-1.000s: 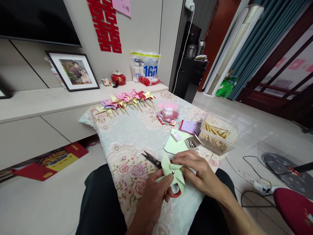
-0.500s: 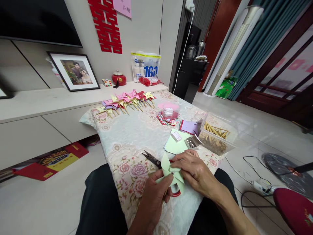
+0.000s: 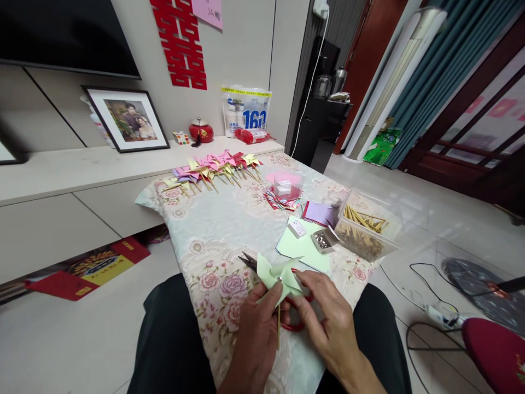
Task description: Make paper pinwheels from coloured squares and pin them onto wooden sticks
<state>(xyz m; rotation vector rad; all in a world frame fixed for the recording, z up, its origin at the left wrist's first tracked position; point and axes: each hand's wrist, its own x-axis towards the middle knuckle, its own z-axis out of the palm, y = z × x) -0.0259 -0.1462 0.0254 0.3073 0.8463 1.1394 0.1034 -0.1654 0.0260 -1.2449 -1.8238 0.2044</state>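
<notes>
A pale green paper pinwheel (image 3: 268, 272) with a silvery pin head at its centre is held over the near edge of the covered table. My left hand (image 3: 258, 328) pinches it, the thumb lying just below the pin. A thin wooden stick (image 3: 279, 331) points down from behind the paper. At the pinwheel's right edge, my right hand (image 3: 328, 314) has thumb and forefinger apart, close to or touching a blade. Black scissors (image 3: 248, 261) with red handles lie beneath the pinwheel, partly hidden by it and my hands.
Green paper sheets (image 3: 290, 242) lie ahead, bearing a small white box (image 3: 297, 227) and an open box of pins (image 3: 324, 239). To the right stands a clear bin (image 3: 369, 244) with wooden sticks. Finished pinwheels (image 3: 213, 164) lie at the far edge, near a round clear container (image 3: 293, 179).
The pinwheel has turned and shifted slightly left, so its pin head and stick now show. My right hand has drawn back from its centre and its fingers have spread.
</notes>
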